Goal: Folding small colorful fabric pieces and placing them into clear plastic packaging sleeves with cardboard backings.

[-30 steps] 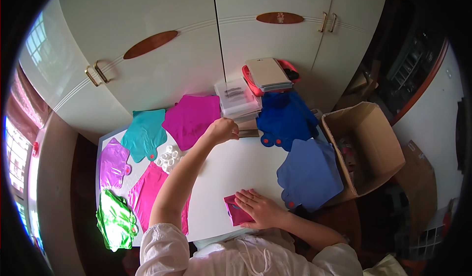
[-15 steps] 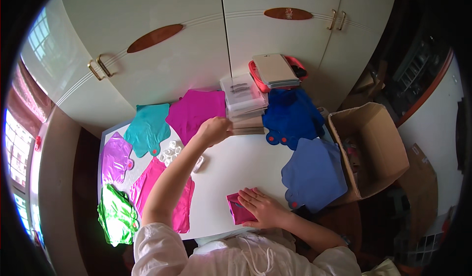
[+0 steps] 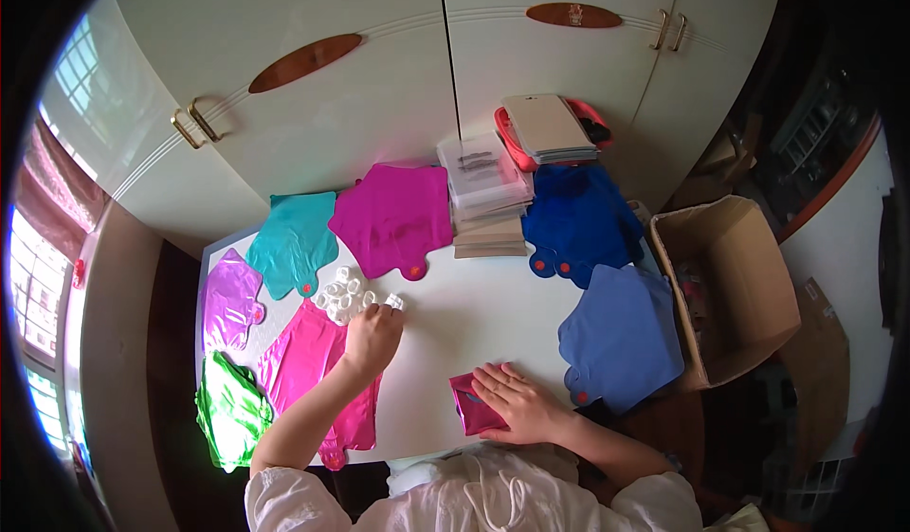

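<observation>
My left hand point(image 3: 373, 337) is over the middle left of the table, fingers curled down at a small white piece point(image 3: 394, 301). Its fingertips are hidden, so what they pinch does not show. Just beyond it is a pile of small white ring-ended pieces point(image 3: 343, 293). My right hand point(image 3: 519, 404) lies flat, fingers stretched out, on a folded shiny magenta foil packet point(image 3: 468, 416) near the table's front edge. Left of my left forearm a pink foil sheet point(image 3: 301, 347) is spread, partly covered by the arm.
Around the white table point(image 3: 431, 342) lie foil sheets: green point(image 3: 230, 409), lilac point(image 3: 230, 300), teal point(image 3: 292, 241), magenta point(image 3: 393, 217), dark blue point(image 3: 580, 219) and grey-blue point(image 3: 621, 338). Card stacks point(image 3: 488, 240) and a red basket point(image 3: 507, 134) stand at the back. An open cardboard box point(image 3: 749, 295) is at right.
My left hand has come back from the card stack toward me, down to the small white pieces. The right hand stays on the magenta packet. The whole view has shifted slightly.
</observation>
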### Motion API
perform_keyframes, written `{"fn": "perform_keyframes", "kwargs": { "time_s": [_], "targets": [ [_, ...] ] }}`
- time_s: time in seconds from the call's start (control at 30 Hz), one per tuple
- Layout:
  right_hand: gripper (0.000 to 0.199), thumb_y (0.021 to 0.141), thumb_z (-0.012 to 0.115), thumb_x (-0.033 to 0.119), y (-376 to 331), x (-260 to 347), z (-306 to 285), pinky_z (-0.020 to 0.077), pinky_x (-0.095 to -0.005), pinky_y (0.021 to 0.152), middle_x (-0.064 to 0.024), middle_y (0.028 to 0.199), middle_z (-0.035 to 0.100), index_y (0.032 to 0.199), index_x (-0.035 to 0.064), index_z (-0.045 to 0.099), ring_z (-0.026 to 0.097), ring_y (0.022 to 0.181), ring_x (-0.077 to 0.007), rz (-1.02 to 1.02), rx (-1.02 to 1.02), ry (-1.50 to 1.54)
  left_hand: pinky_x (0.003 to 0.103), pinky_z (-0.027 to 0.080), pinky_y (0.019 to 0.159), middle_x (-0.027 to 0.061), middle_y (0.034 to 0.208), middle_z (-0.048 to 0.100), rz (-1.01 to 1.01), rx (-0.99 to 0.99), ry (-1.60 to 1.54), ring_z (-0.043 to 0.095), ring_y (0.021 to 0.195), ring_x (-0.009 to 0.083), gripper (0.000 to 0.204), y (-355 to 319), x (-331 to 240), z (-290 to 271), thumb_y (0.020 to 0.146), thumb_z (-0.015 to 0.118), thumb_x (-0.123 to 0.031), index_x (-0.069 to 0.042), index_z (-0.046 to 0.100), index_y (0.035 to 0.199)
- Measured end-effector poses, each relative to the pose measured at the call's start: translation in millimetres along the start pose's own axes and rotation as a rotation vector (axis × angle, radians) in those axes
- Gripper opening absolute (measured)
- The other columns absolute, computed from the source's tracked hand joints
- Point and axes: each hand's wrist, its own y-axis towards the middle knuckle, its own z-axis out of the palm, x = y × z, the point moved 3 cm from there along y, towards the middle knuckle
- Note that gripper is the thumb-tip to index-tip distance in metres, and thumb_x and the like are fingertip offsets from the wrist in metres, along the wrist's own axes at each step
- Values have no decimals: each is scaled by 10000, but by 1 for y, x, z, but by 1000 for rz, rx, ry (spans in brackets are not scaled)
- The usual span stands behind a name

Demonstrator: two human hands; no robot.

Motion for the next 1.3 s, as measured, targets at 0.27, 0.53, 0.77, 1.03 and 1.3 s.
{"fn": "perform_keyframes", "kwargs": {
  "time_s": [0.27,0.53,0.77,1.03,1.3],
  "targets": [
    [782,805,629,521,0,-1,-1,279,-433,1113,-189,1386,451,1313,-50,459,409,1315,-299,8,-12,-35,404,499,647,78,770,609,-9,260,-228,612,762,282,151,48,20,-20,752,712,-210,-76,647,778],
    [790,824,598,532,-1,1,0,260,-431,1121,-192,1409,422,1333,-49,432,378,1336,-301,6,1,-35,388,455,799,53,865,579,345,49,-224,563,900,238,153,143,-29,2,762,705,-224,-116,692,870],
    [824,796,625,522,-3,2,-3,243,-412,1130,-202,1419,401,1337,-63,412,359,1345,-296,9,8,-28,390,472,796,66,883,607,315,142,-162,575,935,251,130,169,-40,20,804,590,-139,-76,673,726],
    [819,796,627,526,-3,1,-2,244,-407,1132,-200,1410,414,1328,-63,423,369,1339,-294,-4,-7,-17,395,503,773,94,863,621,221,188,-326,611,882,291,89,185,-31,18,780,614,-101,-46,679,756],
    [837,798,615,549,-2,3,-4,234,-411,1137,-205,1406,415,1331,-65,418,367,1339,-300,-2,-14,-41,402,502,732,114,820,628,140,198,-501,623,791,298,150,190,-16,-1,756,707,-206,-66,716,808]
  ]
}}
